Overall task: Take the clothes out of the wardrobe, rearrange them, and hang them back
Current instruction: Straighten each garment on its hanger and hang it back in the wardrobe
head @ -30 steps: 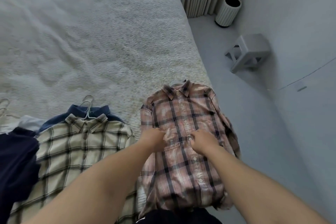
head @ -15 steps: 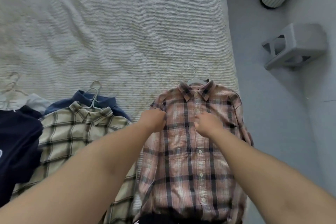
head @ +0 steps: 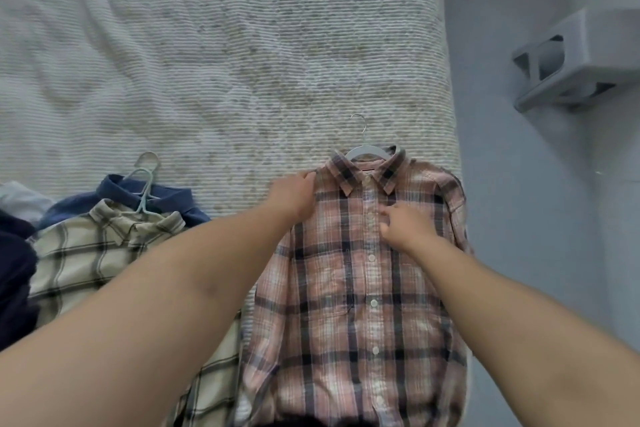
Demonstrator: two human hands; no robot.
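lying flat on the bed [head: 225,45], near its right edge, is the pink shirt [head: 353,288], with its buttons done up and a white hanger [head: 367,149] inside the collar. the left hand [head: 294,198] rests on the shirt's shoulder with fingers mostly straight, pressing the cloth down. the right hand [head: 405,222] sits by the row of buttons near the collar with its fingers curled in, but i cannot tell if it is pinching the cloth or a button.

the shirt looks soft, light and floppy, so it will sag and wrinkle if picked up by the cloth. the best place to hold it is probably the hanger hook. the shirt runs long from collar to bottom, with the collar and hook pointing away from the person toward the far side of the bed. a cream shirt [head: 86,253] and a blue shirt [head: 166,198] lie just to the left
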